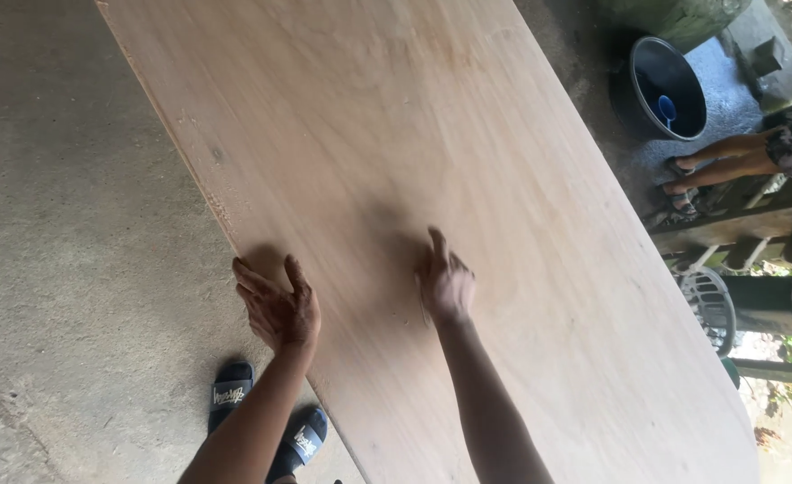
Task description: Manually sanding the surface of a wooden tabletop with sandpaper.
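Plywood [432, 161], one large pale sheet, is stretching diagonally across the view from the top left down to the bottom right, lying above a grey concrete floor [64, 224]. The left hand [277, 309] is sitting at the sheet's left edge, fingers spread wide and slightly curled over that edge, clasping nothing. The right hand [445, 285] is lying well in from the edge on the sheet's face, blurred, fingers loosely open with one pointing up the board; whether it is pressing on the wood or hovering just above it, I cannot tell. Below the left forearm, two feet in black slide sandals [262, 417] are standing on the floor beside the sheet. Beyond the far right edge, a dark round basin [669, 88] with a small blue scoop inside is resting on wet ground, and another person's bare legs [727, 157] in sandals are showing just past it.
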